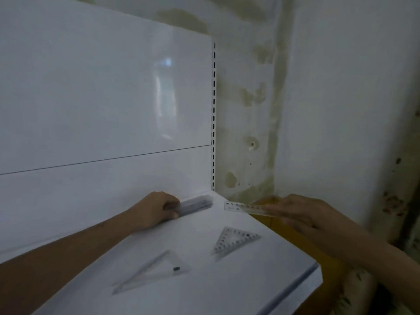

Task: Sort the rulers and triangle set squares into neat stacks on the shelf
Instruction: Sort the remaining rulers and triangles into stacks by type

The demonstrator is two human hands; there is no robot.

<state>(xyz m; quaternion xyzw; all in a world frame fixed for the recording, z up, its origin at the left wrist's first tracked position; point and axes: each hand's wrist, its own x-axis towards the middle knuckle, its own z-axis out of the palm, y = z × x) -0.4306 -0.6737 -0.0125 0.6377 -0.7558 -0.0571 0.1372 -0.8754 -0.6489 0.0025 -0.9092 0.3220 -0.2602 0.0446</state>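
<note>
Your left hand (156,210) grips ruler stack (196,205), fingers curled round its near end; stack lies against back panel (102,98) at rear of shelf (227,287), likely squaring it. Your right hand (302,214) pinches one clear ruler (244,208) by its end, fingers together, free end aimed at stack, probably next addition. Two set squares (234,242) (154,272) lie flat, apart, unstacked, nearer front edge.
</note>
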